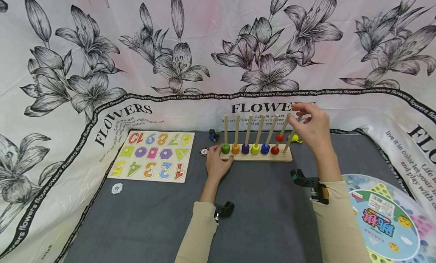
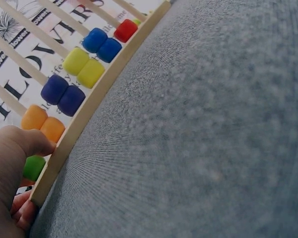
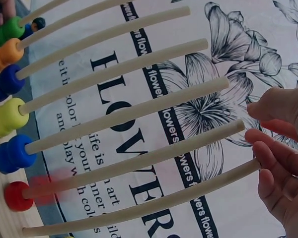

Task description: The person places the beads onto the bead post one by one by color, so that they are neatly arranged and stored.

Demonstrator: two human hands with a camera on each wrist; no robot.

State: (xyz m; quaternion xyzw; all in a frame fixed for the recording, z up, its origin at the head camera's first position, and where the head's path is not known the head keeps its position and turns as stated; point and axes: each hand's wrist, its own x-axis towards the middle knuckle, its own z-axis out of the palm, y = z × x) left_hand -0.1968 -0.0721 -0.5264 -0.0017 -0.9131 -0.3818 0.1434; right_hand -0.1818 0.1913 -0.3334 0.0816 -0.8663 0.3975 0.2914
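Observation:
A wooden bead rack [image 1: 255, 157] with a row of upright pegs stands on the grey cloth. My left hand [image 1: 218, 165] grips its left end, thumb at the front edge, beside the green beads [image 2: 35, 167]. Orange, purple, yellow and blue beads sit in pairs on the following pegs. One red bead [image 1: 275, 150] rests at the foot of its peg; a second red bead [image 1: 280, 137], blurred in the right wrist view, is above it on that peg. The rightmost peg [image 3: 149, 210] is bare. At the tops of these two pegs, my right hand [image 1: 311, 125] holds nothing, fingers loosely bent.
A number puzzle board [image 1: 160, 145] lies left of the rack, with a pale chip [image 1: 117, 188] below it. A dark chip [image 1: 204, 151] and a small figure [image 1: 213, 135] are near the rack's left end. A yellow item [image 1: 295, 138] lies behind the rack, a round game package [image 1: 385, 221] at right.

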